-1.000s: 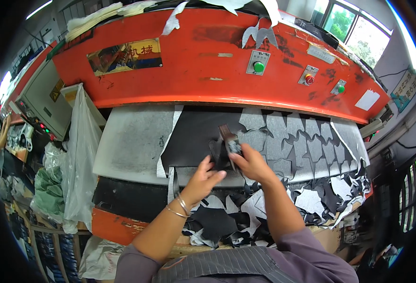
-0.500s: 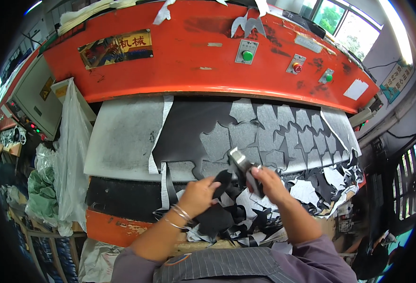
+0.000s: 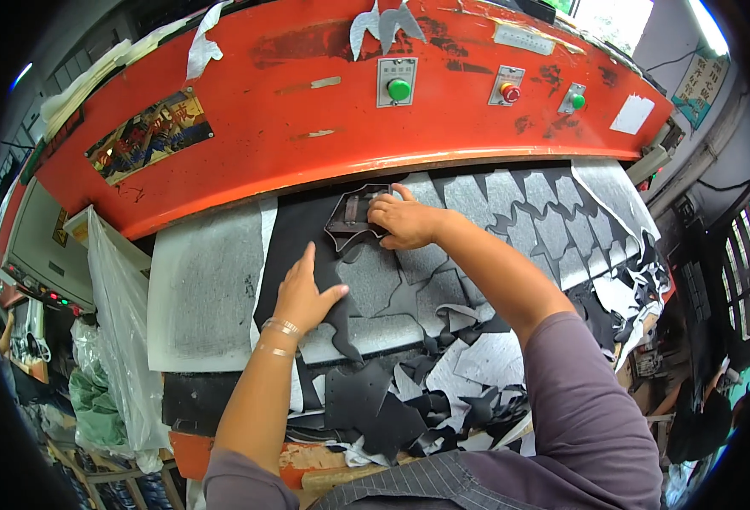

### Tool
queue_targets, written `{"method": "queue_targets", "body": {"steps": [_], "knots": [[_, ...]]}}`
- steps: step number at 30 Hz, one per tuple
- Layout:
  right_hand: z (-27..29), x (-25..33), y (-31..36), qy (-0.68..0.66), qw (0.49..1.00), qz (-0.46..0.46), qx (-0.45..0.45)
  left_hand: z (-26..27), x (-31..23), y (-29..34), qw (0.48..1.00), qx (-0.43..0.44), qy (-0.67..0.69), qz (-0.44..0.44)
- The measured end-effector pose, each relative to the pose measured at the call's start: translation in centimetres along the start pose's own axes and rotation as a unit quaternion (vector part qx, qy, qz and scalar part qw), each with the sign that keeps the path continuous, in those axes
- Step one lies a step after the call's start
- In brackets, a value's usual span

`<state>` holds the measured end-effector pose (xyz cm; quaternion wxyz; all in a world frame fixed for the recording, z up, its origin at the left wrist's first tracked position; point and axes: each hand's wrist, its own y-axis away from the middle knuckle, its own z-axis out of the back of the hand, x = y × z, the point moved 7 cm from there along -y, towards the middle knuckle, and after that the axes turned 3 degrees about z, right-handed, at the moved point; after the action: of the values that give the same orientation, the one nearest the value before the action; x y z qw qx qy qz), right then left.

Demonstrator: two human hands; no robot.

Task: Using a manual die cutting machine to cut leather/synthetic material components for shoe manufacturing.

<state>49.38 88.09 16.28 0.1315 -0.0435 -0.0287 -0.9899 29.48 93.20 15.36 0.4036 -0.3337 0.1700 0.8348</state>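
A metal cutting die (image 3: 347, 214) with a shaped outline lies on the black sheet material (image 3: 300, 223), close under the press's red beam. My right hand (image 3: 406, 221) reaches across to it, with its fingers closed on the die's right side. Nearer to me, my left hand (image 3: 304, 293) rests on or just over the sheet, empty, with thumb and fingers spread. To the right of the die, shaped cut-outs (image 3: 370, 276) leave grey areas between thin black strips of sheet. Dark cut pieces (image 3: 353, 404) lie heaped at the near edge.
The red press beam (image 3: 307, 127) spans the back, carrying a green button (image 3: 399, 89) and a red button (image 3: 509, 92). White and black scraps (image 3: 485, 361) pile along the front and right. A clear plastic bag (image 3: 124, 340) hangs at the left.
My right hand has carried the die forward and left onto the black sheet. The black piece that was in my left hand is gone from it, and that hand has moved forward and opened.
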Motion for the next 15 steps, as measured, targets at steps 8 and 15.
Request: {"method": "queue_targets", "body": {"steps": [8,15], "knots": [[-3.9,-3.2,4.5,-0.168,0.896,-0.327,-0.25,-2.5,0.2,-7.1,0.986,-0.117,-0.118,0.006],[-3.5,-3.5,3.2,-0.135,0.912,-0.264,-0.283,-2.7,0.2,-8.6,0.976,-0.203,-0.077,-0.023]]}}
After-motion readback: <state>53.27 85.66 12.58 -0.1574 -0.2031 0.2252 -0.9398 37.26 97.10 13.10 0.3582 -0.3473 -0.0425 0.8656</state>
